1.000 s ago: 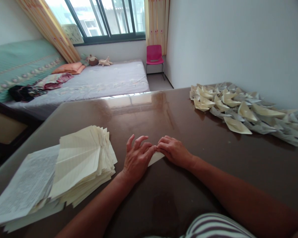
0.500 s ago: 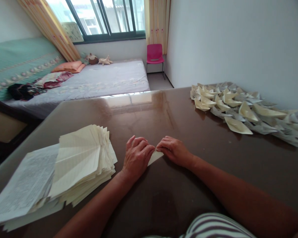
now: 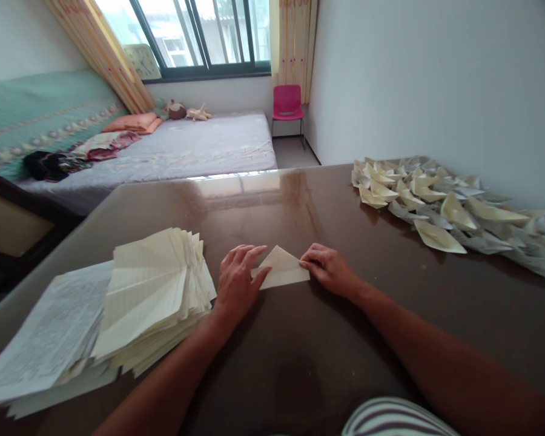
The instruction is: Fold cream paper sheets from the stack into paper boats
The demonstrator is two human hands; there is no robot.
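A folded sheet of cream paper [image 3: 282,272] lies on the brown table between my hands, with a triangular peak pointing away from me and a straight band along the near side. My right hand [image 3: 327,266] pinches its right corner between thumb and fingers. At the left end is my left hand [image 3: 240,275], its fingers spread and its thumb resting on or just over the paper. Left of that hand sits a thick stack of cream sheets [image 3: 148,290], the top one creased.
White printed sheets [image 3: 49,327] lie partly under the stack at the left. Many folded paper boats [image 3: 440,236], cream and grey, are heaped at the table's right by the wall. Beyond the table [image 3: 272,351] stand a bed [image 3: 218,142] and a pink chair [image 3: 287,103].
My hands have moved apart. The left one has opened its fingers, and the paper, earlier mostly covered by both hands, now shows its triangular peak. The right hand keeps hold.
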